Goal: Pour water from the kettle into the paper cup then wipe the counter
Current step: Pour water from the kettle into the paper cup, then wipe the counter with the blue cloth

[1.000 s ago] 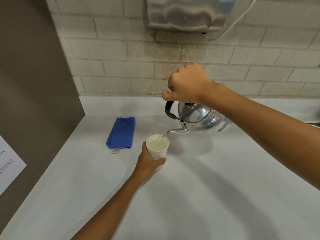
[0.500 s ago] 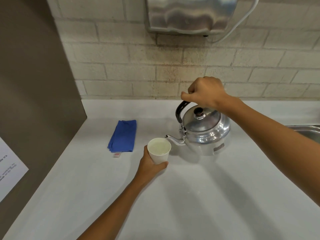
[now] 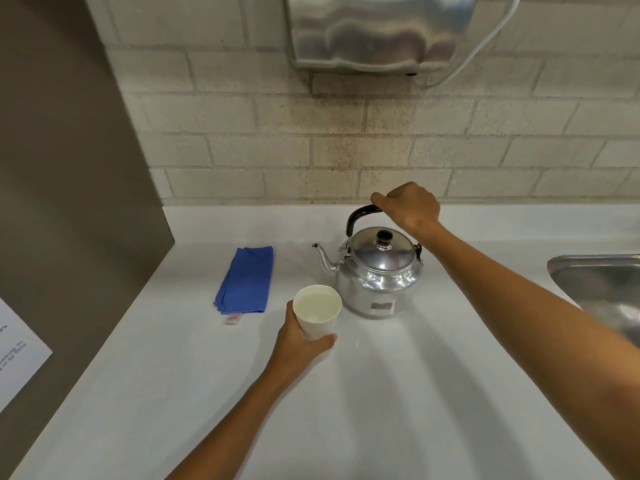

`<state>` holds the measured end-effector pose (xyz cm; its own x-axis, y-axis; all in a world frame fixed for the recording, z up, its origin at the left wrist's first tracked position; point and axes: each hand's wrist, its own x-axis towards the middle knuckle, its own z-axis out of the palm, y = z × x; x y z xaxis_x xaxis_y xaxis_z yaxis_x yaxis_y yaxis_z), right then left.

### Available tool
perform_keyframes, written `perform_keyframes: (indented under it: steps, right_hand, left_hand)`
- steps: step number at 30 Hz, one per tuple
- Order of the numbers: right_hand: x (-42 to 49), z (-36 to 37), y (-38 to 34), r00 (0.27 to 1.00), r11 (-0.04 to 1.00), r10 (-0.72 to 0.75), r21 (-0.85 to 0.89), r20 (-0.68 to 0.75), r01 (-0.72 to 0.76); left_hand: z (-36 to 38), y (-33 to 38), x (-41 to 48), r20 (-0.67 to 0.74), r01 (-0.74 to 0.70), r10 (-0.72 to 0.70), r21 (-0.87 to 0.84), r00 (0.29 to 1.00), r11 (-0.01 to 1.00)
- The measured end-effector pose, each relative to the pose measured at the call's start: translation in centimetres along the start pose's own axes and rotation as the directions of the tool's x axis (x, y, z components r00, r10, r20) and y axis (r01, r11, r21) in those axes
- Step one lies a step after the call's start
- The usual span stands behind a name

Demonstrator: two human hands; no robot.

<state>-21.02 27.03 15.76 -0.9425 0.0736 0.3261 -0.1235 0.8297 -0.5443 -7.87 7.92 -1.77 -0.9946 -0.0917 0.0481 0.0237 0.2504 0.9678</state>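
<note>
Pour looks done: kettle (image 3: 379, 271) sits upright on tabletop (image 3: 415, 393), your right hand (image 3: 408, 206) closed on its handle. Left hand (image 3: 298, 337) wraps the cup (image 3: 317, 315), w/ water in it, just left-near of kettle. Next: let go both, grab blue cloth (image 3: 244, 280) at left, wipe.

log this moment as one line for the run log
pour done | kettle upright on counter | right hand on handle | left hand holds cup | cloth untouched
</note>
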Motion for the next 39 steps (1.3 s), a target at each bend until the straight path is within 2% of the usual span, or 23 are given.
perform_keyframes:
  steps: [5, 13, 21, 23, 29, 31, 33, 36, 39]
  right_hand:
    - [0.8, 1.9, -0.3, 0.997, 0.995, 0.074, 0.069, 0.010, -0.074]
    - [1.8, 3.7, -1.1, 0.997, 0.995, 0.069, 0.063, 0.024, -0.071]
    - [2.2, 4.8, -1.5, 0.998, 0.997, 0.061, 0.046, 0.024, -0.062]
    - [2.2, 5.1, -1.5, 0.998, 0.997, 0.058, 0.045, 0.016, -0.059]
    - [1.7, 5.3, -1.1, 1.000, 0.998, 0.013, 0.056, 0.009, -0.014]
    - [0.6, 5.2, -1.0, 0.994, 0.996, -0.063, 0.050, -0.094, 0.068]
    - [-1.7, 5.2, -1.0, 0.957, 0.985, -0.156, 0.034, -0.244, 0.170]
    - [-7.4, 6.1, -0.2, 0.909, 0.971, -0.173, 0.086, -0.380, 0.221]
    - [-13.2, 8.0, 2.0, 0.960, 0.994, -0.093, 0.033, -0.264, 0.106]
  left_hand:
    - [-0.1, 0.2, -0.2, 0.003, 0.016, -0.016, 0.005, 1.000, 1.000]
    - [-0.4, 0.7, -0.5, 0.024, 0.021, -0.021, 0.020, 0.999, 1.000]
    - [-4.4, 0.4, -2.0, 0.224, -0.001, -0.037, 0.170, 0.974, 0.985]
    - [-6.3, 0.4, -2.3, 0.204, 0.029, -0.078, 0.235, 0.976, 0.972]
    - [-9.9, 1.1, -1.0, 0.055, 0.082, -0.099, 0.257, 0.994, 0.963]
    - [-10.3, 1.1, -0.2, 0.022, 0.080, -0.090, 0.283, 0.996, 0.956]
    - [-10.4, 1.1, 0.7, 0.002, 0.067, -0.071, 0.310, 0.998, 0.948]
    - [-10.5, 0.9, 2.3, -0.013, 0.029, -0.026, 0.305, 1.000, 0.952]
    - [-10.7, 0.7, 4.4, -0.029, -0.039, 0.056, 0.399, 0.998, 0.916]
